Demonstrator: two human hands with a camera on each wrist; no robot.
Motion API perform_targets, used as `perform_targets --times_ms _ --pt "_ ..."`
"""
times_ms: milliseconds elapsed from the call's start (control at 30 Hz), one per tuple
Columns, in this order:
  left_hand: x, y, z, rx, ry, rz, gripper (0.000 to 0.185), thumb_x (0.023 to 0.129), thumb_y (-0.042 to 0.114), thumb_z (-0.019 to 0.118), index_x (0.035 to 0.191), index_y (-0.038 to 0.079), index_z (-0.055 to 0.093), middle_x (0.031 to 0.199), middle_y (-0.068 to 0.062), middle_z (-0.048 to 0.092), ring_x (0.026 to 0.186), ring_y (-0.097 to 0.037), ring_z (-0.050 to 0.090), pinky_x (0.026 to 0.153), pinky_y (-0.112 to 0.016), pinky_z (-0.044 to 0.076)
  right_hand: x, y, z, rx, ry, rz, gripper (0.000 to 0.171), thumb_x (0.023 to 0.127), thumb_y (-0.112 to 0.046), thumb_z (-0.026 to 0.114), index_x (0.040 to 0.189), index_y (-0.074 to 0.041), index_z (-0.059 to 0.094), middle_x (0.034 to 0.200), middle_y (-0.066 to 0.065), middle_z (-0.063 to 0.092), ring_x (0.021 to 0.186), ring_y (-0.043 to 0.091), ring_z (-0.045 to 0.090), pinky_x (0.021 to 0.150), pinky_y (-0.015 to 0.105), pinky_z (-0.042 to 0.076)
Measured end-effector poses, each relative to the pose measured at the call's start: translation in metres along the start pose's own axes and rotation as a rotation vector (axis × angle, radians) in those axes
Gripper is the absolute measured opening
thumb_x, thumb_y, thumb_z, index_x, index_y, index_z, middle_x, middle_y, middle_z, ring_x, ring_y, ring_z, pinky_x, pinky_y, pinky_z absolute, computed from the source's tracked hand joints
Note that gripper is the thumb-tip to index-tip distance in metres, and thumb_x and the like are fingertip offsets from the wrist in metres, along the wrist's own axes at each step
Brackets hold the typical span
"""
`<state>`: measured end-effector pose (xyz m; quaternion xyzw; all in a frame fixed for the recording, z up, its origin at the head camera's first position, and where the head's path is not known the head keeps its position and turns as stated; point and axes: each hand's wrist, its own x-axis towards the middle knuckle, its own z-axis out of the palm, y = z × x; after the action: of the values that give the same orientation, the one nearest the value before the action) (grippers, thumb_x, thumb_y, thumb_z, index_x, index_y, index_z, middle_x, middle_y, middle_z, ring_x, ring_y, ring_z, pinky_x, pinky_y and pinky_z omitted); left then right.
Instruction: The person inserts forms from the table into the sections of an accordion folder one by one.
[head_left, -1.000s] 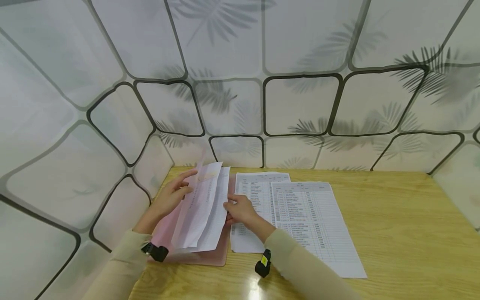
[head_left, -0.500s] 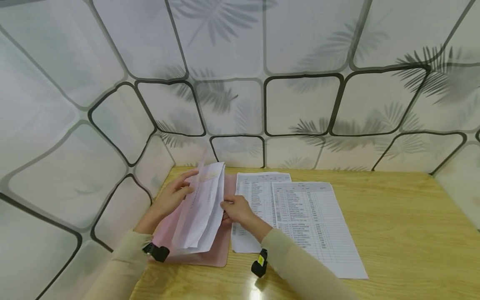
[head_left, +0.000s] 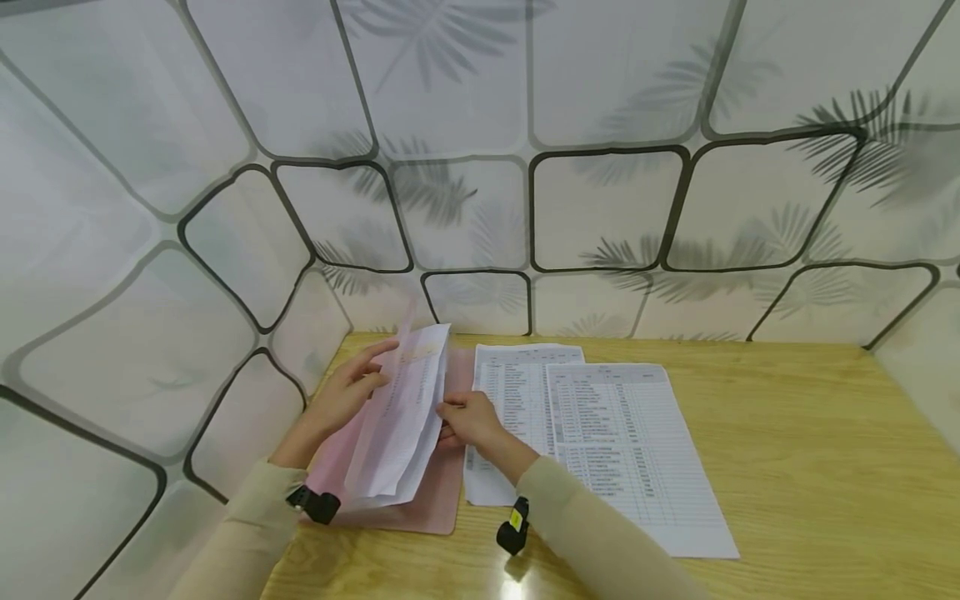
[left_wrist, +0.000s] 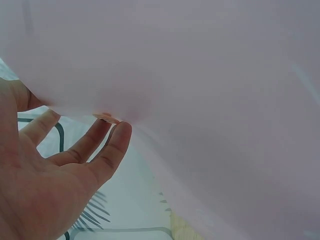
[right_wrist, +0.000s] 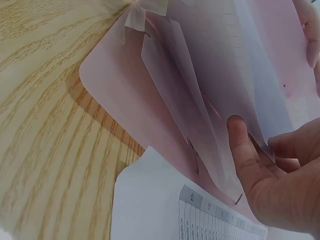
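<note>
A pink folder [head_left: 433,512] lies opened on the wooden table at the left. My left hand [head_left: 341,402] holds its translucent pink cover [left_wrist: 200,90] raised, thumb and fingers at the cover's edge in the left wrist view. White printed sheets [head_left: 405,417] stand tilted up inside the folder, leaning toward the cover. With thumb and fingers, my right hand [head_left: 474,421] pinches the right edge of these sheets. Seen from the right wrist, thinner clear sleeves [right_wrist: 175,85] stand between the pinched paper and the folder's back.
Two printed table sheets [head_left: 630,450] lie overlapping to the right of the folder, the left one partly under my right forearm. Bare wooden table [head_left: 810,450] extends to the right. A patterned wall covering [head_left: 600,208] rises behind and at the left.
My right hand has moved slightly left with the pinched sheets, bringing their edges closer together and toward the cover. The left hand stays nearly in place.
</note>
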<state>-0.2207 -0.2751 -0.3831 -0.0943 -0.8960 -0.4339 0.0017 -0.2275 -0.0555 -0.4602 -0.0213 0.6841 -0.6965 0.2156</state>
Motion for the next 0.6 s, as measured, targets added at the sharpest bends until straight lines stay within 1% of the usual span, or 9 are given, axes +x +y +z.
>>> perform_targets --times_ms 133,267,433,600 --pt "0.0003 0.0009 0.0001 -0.010 -0.001 0.007 0.052 0.103 0.010 0.056 0.155 0.012 0.052 0.134 -0.024 0.065 0.105 -0.027 0.062 0.081 -0.032 0.049 0.0013 -0.0006 0.0021 -0.010 0.002 0.007 0.040 0.104 -0.008 0.060 0.137 0.012 0.061 0.097 0.028 0.077 0.069 0.023 0.076 0.066 0.040 0.064" --pt "0.0006 0.0001 -0.0005 -0.010 0.003 0.003 0.052 0.104 0.011 0.056 0.155 0.013 0.052 0.135 -0.023 0.064 0.101 -0.025 0.060 0.080 -0.032 0.048 0.0026 -0.0009 0.0025 -0.010 -0.002 0.013 0.041 0.104 -0.009 0.059 0.139 0.012 0.060 0.096 0.026 0.077 0.070 0.022 0.076 0.068 0.041 0.064" --pt "0.0009 -0.0022 -0.0008 -0.008 0.010 -0.007 0.051 0.104 0.011 0.055 0.155 0.014 0.053 0.129 -0.023 0.066 0.097 -0.026 0.059 0.078 -0.031 0.047 0.0048 -0.0001 0.0028 -0.009 -0.002 0.016 0.039 0.105 -0.010 0.059 0.137 0.011 0.063 0.094 0.024 0.078 0.068 0.019 0.074 0.069 0.040 0.064" --pt "0.0017 -0.0021 -0.0010 -0.010 0.009 -0.005 0.051 0.104 0.010 0.054 0.155 0.014 0.053 0.124 -0.023 0.068 0.095 -0.025 0.058 0.078 -0.031 0.047 0.0049 -0.0002 0.0020 -0.007 -0.010 0.009 0.039 0.104 -0.010 0.059 0.137 0.012 0.063 0.096 0.025 0.077 0.069 0.021 0.076 0.068 0.040 0.064"
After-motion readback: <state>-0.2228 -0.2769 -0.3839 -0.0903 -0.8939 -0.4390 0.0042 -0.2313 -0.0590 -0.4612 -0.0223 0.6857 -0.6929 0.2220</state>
